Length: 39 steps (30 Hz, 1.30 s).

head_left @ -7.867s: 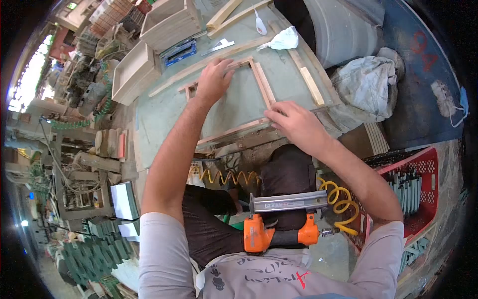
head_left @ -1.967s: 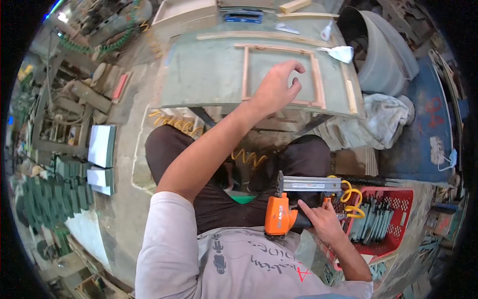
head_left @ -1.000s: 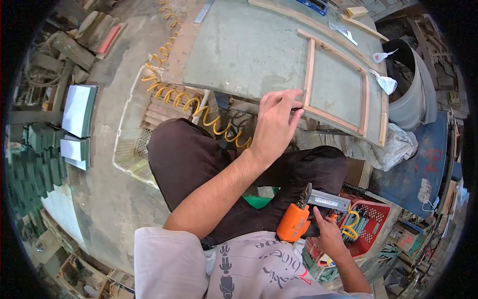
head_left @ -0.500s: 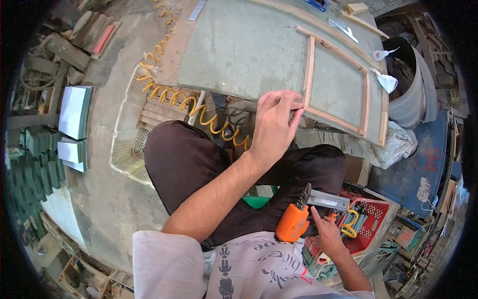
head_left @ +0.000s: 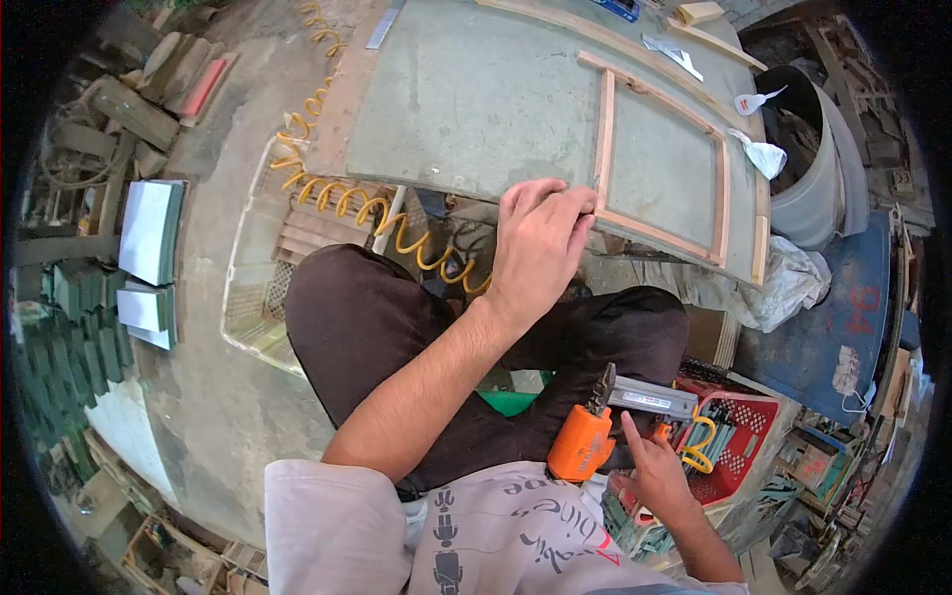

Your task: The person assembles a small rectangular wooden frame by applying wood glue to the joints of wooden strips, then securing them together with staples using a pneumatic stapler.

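Observation:
My left hand [head_left: 540, 238] reaches forward to the near left corner of a rectangular wooden frame [head_left: 604, 129]. Its fingers are bent and closed with the thumb at that corner; the exact contact is partly hidden by the fingers. The frame lies flat on a grey-green board [head_left: 476, 109]. By my right thigh, my right hand [head_left: 659, 471] holds the handle of an orange nail gun [head_left: 580, 443] with a silver magazine, the index finger stretched along it. The gun rests against my lap, its black nose pointing forward.
A yellow coiled air hose [head_left: 342, 198] runs past a white crate [head_left: 230, 288] of wood pieces. A red basket [head_left: 759, 426] stands at my right. Glue bottle [head_left: 754, 102], white bag [head_left: 762, 156] and metal square [head_left: 674, 58] lie along the board's right side.
The view has shifted slightly, so the board and frame appear a little further left. My left hand stays at the frame's corner; my right hand and the nail gun have hardly moved.

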Each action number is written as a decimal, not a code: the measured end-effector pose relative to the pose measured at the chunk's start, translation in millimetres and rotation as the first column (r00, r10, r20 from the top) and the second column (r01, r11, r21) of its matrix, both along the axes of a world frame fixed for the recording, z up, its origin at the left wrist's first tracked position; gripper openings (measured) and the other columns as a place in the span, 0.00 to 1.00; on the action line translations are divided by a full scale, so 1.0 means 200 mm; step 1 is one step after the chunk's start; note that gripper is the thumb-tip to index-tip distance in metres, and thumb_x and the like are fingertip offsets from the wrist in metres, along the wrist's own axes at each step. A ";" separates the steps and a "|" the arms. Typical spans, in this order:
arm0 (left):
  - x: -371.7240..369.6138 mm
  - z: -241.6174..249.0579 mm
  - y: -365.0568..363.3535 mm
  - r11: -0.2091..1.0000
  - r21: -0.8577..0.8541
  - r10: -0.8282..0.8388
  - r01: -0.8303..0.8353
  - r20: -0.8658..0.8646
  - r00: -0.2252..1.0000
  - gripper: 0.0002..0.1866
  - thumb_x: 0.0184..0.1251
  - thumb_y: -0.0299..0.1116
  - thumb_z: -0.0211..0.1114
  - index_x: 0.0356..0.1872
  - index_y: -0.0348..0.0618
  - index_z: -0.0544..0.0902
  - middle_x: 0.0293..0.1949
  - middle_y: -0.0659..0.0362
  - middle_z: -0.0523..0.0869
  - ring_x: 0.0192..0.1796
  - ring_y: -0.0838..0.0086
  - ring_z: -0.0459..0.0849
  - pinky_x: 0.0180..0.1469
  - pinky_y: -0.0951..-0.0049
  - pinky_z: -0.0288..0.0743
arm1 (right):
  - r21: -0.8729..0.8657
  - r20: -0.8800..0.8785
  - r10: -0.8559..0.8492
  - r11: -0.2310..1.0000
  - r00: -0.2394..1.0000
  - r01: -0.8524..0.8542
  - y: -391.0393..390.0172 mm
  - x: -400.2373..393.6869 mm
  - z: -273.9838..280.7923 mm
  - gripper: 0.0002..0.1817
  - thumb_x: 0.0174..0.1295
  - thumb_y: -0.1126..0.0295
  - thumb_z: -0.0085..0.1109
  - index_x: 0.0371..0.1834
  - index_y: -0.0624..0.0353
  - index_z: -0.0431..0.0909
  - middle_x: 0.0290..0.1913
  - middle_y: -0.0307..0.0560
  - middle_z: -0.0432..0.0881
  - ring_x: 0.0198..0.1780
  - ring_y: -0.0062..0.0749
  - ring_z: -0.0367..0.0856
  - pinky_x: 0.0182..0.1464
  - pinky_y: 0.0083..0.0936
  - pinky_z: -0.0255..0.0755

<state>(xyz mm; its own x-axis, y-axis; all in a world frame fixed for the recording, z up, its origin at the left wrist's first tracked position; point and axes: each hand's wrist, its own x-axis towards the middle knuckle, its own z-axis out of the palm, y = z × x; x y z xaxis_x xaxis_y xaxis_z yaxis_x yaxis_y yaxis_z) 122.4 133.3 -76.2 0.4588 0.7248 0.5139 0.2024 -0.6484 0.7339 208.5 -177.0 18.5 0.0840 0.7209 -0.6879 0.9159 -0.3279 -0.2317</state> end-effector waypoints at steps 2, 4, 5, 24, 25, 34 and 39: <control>0.00 0.00 0.00 1.000 -0.005 0.000 0.000 0.001 1.000 0.14 0.57 0.26 0.68 0.45 0.45 0.79 0.39 0.64 0.86 0.53 0.65 0.78 0.59 0.60 0.63 | 0.004 0.038 0.026 1.000 0.999 -0.026 0.02 0.00 0.04 0.58 0.44 0.67 0.75 0.77 0.56 0.44 0.36 0.51 0.81 0.41 0.47 0.80 0.56 0.42 0.70; 0.00 0.01 0.00 1.000 -0.011 0.004 -0.004 0.005 1.000 0.15 0.57 0.26 0.68 0.46 0.45 0.77 0.39 0.64 0.86 0.53 0.65 0.78 0.59 0.60 0.63 | 0.022 -0.011 -0.035 0.999 0.999 0.035 0.12 0.01 0.13 0.54 0.46 0.66 0.75 0.76 0.56 0.49 0.36 0.51 0.82 0.39 0.46 0.80 0.54 0.41 0.72; 0.00 0.01 0.01 1.000 -0.014 0.004 -0.004 0.013 1.000 0.16 0.57 0.26 0.68 0.47 0.44 0.76 0.39 0.64 0.86 0.53 0.65 0.78 0.59 0.60 0.63 | 0.036 -0.062 -0.095 0.995 0.994 0.097 0.17 0.02 0.15 0.50 0.48 0.66 0.75 0.74 0.56 0.54 0.36 0.51 0.83 0.38 0.46 0.81 0.51 0.40 0.74; -0.01 -0.02 0.01 0.998 -0.062 -0.010 0.013 0.051 0.999 0.20 0.55 0.26 0.70 0.49 0.43 0.73 0.39 0.64 0.86 0.55 0.65 0.77 0.59 0.59 0.63 | 0.520 -0.350 -0.296 0.728 0.889 0.447 1.34 0.35 -0.12 0.15 0.64 0.63 0.62 0.35 0.69 0.82 0.27 0.44 0.83 0.31 0.22 0.77 0.35 0.23 0.71; -0.01 -0.01 0.00 0.997 -0.069 -0.011 0.014 0.052 0.999 0.20 0.55 0.26 0.70 0.49 0.43 0.73 0.39 0.64 0.86 0.55 0.65 0.77 0.59 0.59 0.63 | 0.475 -0.394 -0.330 0.726 0.858 0.497 1.34 0.35 -0.13 0.15 0.64 0.63 0.62 0.34 0.70 0.82 0.26 0.44 0.82 0.30 0.20 0.76 0.34 0.23 0.71; -0.01 -0.01 0.00 0.998 -0.064 0.002 0.001 0.048 0.999 0.20 0.53 0.24 0.71 0.47 0.43 0.74 0.39 0.62 0.84 0.54 0.65 0.78 0.58 0.60 0.64 | 0.414 -0.457 -0.366 0.719 0.811 0.558 1.33 0.36 -0.14 0.15 0.64 0.65 0.63 0.33 0.70 0.82 0.25 0.40 0.82 0.29 0.16 0.74 0.32 0.20 0.70; -0.01 0.00 0.01 0.998 -0.062 0.010 -0.008 0.036 0.999 0.19 0.53 0.24 0.71 0.46 0.44 0.75 0.43 0.61 0.81 0.53 0.65 0.78 0.57 0.61 0.65 | 0.398 -0.449 -0.374 0.729 0.811 0.557 1.35 0.36 -0.13 0.15 0.63 0.64 0.63 0.33 0.70 0.82 0.25 0.41 0.82 0.29 0.17 0.74 0.33 0.20 0.70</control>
